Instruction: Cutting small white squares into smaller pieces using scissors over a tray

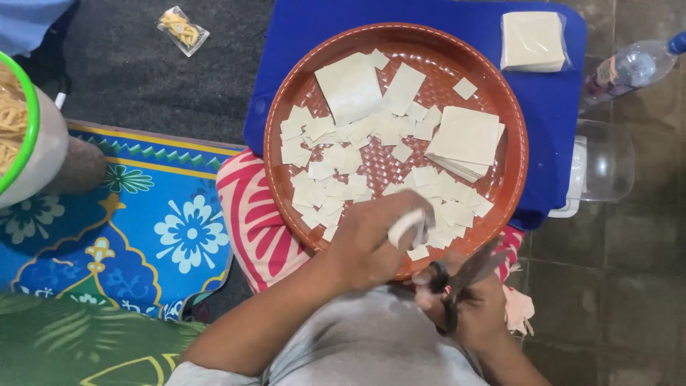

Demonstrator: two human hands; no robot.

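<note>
My left hand (371, 239) pinches a pale strip of dough sheet (406, 225) over the near rim of a round brown tray (286, 93). My right hand (475, 304) grips black scissors (461, 279), blades pointing up-right toward the strip. The tray holds several small cut dough squares (336, 161), two larger sheets (350, 86) and a stack of square sheets (466, 139). The tray rests on a blue board (550, 107) and on my lap.
A packet of dough sheets (532, 41) lies on the blue board's far right corner. A plastic bottle (629, 68) and a clear container (604, 164) sit on the floor at right. At left are a green-rimmed bowl of noodles (18, 121), a small snack packet (182, 28) and a patterned mat (143, 236).
</note>
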